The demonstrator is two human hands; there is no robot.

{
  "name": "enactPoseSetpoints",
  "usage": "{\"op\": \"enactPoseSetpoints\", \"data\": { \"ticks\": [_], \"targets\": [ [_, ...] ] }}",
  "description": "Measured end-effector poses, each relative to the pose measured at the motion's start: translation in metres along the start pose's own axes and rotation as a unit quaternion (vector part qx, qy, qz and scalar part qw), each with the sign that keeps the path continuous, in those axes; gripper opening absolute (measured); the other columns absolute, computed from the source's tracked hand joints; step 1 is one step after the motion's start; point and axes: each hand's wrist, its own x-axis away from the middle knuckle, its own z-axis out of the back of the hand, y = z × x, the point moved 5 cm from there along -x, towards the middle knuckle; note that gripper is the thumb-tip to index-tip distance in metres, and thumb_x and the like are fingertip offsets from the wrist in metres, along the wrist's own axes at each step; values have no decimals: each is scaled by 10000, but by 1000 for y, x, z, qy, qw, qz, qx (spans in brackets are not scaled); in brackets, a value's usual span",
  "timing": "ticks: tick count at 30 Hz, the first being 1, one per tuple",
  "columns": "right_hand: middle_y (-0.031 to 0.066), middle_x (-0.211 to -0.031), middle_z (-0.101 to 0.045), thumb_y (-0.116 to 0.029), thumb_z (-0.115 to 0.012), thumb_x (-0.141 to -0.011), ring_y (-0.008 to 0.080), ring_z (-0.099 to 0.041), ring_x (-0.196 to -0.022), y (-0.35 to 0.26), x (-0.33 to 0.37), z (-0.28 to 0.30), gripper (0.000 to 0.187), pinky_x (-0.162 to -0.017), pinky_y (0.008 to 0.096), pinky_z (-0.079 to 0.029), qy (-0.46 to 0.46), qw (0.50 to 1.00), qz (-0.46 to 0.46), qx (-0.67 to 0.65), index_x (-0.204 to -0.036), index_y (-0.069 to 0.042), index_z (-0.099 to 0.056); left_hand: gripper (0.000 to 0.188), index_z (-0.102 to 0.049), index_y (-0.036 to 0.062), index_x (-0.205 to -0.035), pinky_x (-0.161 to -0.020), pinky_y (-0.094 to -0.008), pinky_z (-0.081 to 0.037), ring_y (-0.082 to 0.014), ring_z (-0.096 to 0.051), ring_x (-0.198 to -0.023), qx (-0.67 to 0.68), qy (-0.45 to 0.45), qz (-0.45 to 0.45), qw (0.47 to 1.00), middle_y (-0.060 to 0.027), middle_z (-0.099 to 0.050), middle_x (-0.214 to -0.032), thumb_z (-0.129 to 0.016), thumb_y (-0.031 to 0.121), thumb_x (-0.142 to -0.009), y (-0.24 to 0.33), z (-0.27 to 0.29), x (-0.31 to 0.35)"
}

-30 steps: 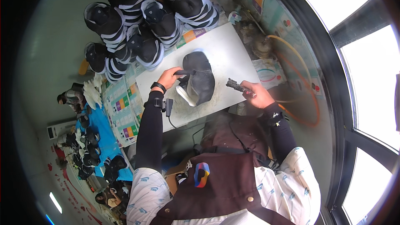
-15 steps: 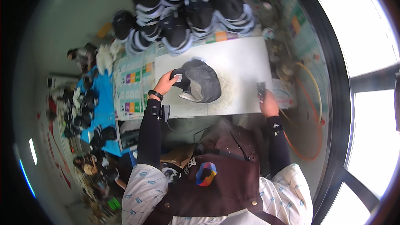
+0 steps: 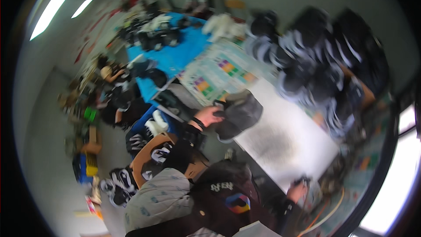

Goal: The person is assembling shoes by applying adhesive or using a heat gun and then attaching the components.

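Observation:
A dark grey cap overhangs the near left edge of the white board. My left hand is closed on the cap's dark edge, fingers wrapped round it; motion blurs the cap's outline. At the board's near right end, my right hand is closed round a small dark tool, too blurred to tell its kind. A smudged grey patch marks the board between my hands.
Tall stacks of black and grey caps stand along the board's far side. A blue-covered table bears more caps and white gloves. By my left arm sits an open cardboard box. An orange hose hangs at the right; people work beyond.
The view has swung to the left. My left hand has carried the cap off the middle of the board to its left edge. My right hand keeps the dark tool.

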Motion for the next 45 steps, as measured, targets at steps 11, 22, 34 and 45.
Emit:
{"op": "enactPoseSetpoints", "data": {
  "ticks": [11,22,34,45],
  "targets": [
    [221,-1172,-606,-56,-726,-800,420,-519,-1205,-161,-35,-10,348,-1087,531,-387,0,991,122,-59,-1136,-43,-636,239,-618,39,-1183,-906,-486,-574,-354,-716,-996,257,84,-47,961,-151,-699,-1084,-601,243,-1059,40,196,-35],
    [198,-1167,-659,-72,-748,-838,396,-593,-1177,-375,-28,-36,269,-1043,503,-461,-34,984,172,32,-1103,-57,-702,293,-578,98,-1268,-896,-462,-573,-358,-728,-1020,334,268,-121,896,-120,-678,-1159,-604,281,-1041,90,399,-73],
    [155,-1112,-659,-52,-757,-823,358,-594,-1154,-485,-44,-67,256,-1030,464,-471,-167,949,246,106,-1071,-63,-698,341,-586,-49,-1140,-508,-373,-590,-217,-588,-513,179,620,-272,714,-134,-637,-817,-671,163,-888,239,753,-63],
    [152,-1128,-664,-63,-740,-841,364,-583,-1148,-558,-30,-49,253,-1022,470,-464,-176,922,320,132,-1085,-47,-675,528,-492,30,-1496,-960,-467,-556,-305,-618,-1240,204,437,-127,867,-134,-537,-1549,-524,345,-1074,269,780,-177]
  ]
}}
